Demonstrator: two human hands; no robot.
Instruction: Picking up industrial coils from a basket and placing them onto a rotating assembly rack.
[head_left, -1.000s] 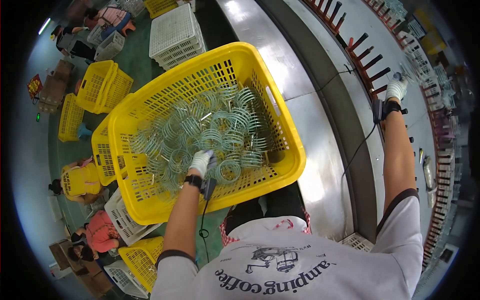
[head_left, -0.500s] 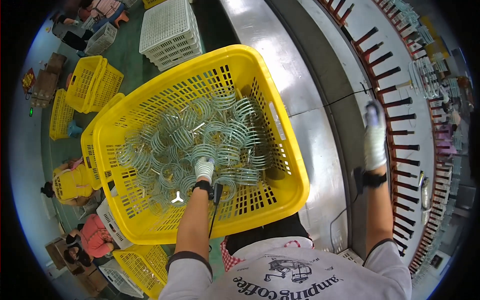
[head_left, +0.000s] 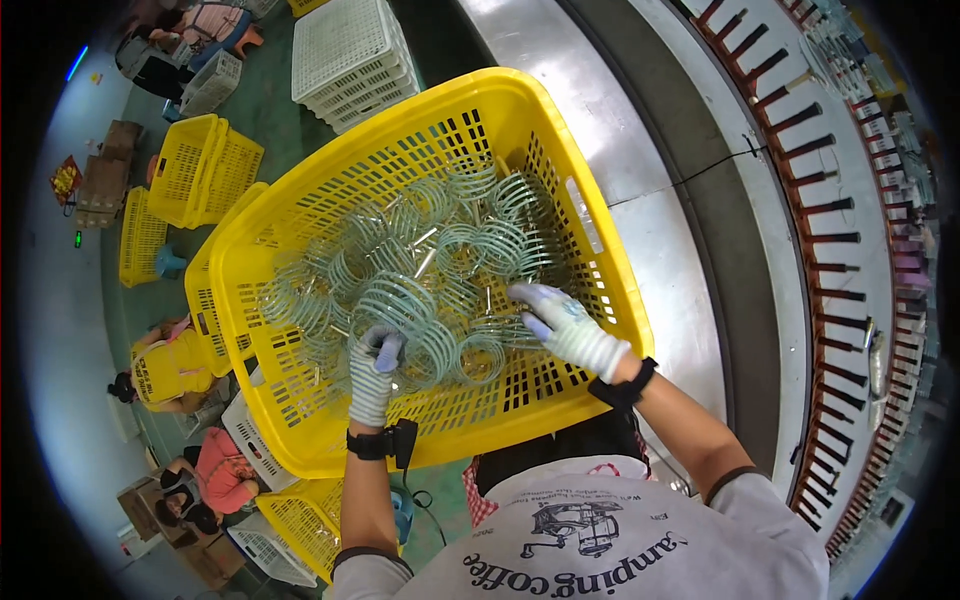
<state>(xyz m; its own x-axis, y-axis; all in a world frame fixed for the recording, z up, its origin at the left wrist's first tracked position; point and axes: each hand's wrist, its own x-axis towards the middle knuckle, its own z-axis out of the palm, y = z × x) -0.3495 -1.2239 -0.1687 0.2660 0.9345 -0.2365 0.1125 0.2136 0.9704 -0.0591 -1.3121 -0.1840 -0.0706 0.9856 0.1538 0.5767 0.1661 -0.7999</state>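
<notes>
A big yellow slotted plastic basket stands before me, holding a tangled heap of pale green spiral coils with straight shiny stems. At the heap's near left, my left hand, in a striped white glove with grey-purple fingertips, has its fingers curled on one spiral coil that looks raised above the others. My right hand, gloved alike, reaches over the basket's right side. Its thumb and fingers are apart, close to the coils, and nothing shows between them. Both wrists wear black straps.
Right of the basket runs a metal counter beside a dark belt. Beyond is a rack with a row of dark rods. White crates are stacked at the far side. Yellow baskets and several seated people are at left.
My right hand has swung left from beside the rack into the basket. My left hand has drawn slightly nearer and left, with a coil lifted in it. The view has shifted a little.
</notes>
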